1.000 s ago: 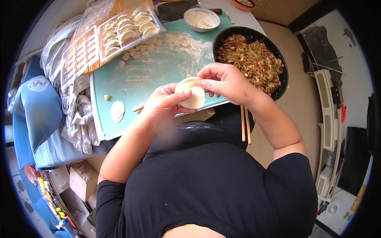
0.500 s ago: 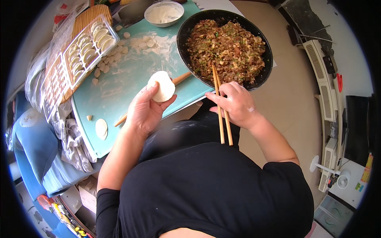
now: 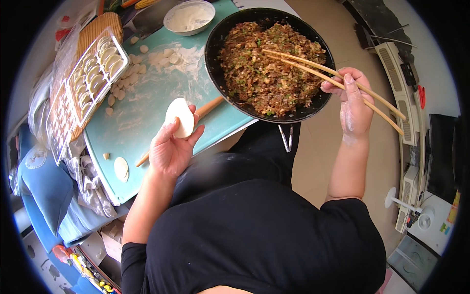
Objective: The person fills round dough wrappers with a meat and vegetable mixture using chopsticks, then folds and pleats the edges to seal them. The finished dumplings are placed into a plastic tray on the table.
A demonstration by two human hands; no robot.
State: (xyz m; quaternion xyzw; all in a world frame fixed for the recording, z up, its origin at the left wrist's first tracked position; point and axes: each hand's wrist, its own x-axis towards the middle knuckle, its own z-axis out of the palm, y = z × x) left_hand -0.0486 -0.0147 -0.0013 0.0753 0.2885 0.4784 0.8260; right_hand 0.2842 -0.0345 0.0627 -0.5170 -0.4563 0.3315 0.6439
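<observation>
A round, pale dumpling wrapper (image 3: 180,117) is held by my left hand (image 3: 171,149) above the near side of the board, thumb on one face and fingers behind. My right hand (image 3: 356,105), dusted with flour, grips a pair of chopsticks (image 3: 338,78) beyond the pan's right rim. Their tips touch the minced filling (image 3: 269,73) in the black pan (image 3: 211,68). Beneath my left hand a wooden rolling pin (image 3: 209,107) lies slanted on the green board (image 3: 142,105), partly hidden. Two or so overlapping wrappers (image 3: 121,169) lie at the board's near left.
Small flattened dough pieces (image 3: 128,78) lie scattered over floury patches. A bowl of flour (image 3: 190,17) stands at the back. Finished dumplings (image 3: 95,73) fill part of a clear compartmented tray at far left, over a ribbed wooden board (image 3: 100,27). A blue cushion (image 3: 41,176) is beside the board.
My right hand has swung right and outward, turning the chopsticks from near upright to slanting across the pan. My left hand has shifted slightly left and down with the wrapper, which is now tilted.
</observation>
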